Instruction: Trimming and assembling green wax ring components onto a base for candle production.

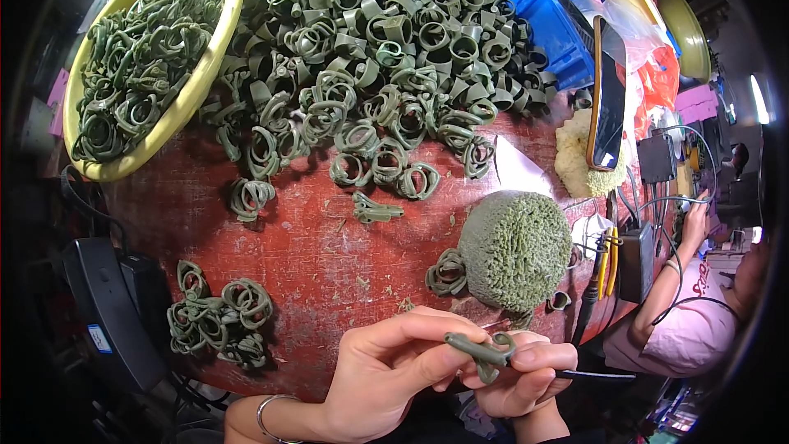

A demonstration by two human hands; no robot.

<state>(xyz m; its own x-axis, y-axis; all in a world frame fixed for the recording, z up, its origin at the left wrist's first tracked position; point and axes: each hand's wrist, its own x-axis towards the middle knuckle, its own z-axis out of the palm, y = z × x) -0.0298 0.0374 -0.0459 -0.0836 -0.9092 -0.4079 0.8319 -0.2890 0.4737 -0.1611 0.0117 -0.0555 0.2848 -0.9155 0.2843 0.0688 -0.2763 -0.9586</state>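
Note:
Near the lower edge, my left hand (382,374) pinches a dark green ring-shaped piece (491,353) between thumb and fingers. Its curled band rises on the right side. My right hand (526,378) is closed round a thin dark tool (604,376), whose shaft sticks out to the right; its fingertips meet the ring piece, and the tool's working end is hidden. Just beyond my hands stands a round green block (518,255) with a rough, crumbly top. Against its left side lies a small cluster of rings (447,272).
A large heap of green rings (378,49) covers the far side of the red table (329,279). At left are a yellow basin (222,0) of rings and a smaller pile (220,316). A phone (608,99), blue crate (551,33) and pliers (610,263) lie right, near a person in pink (682,316).

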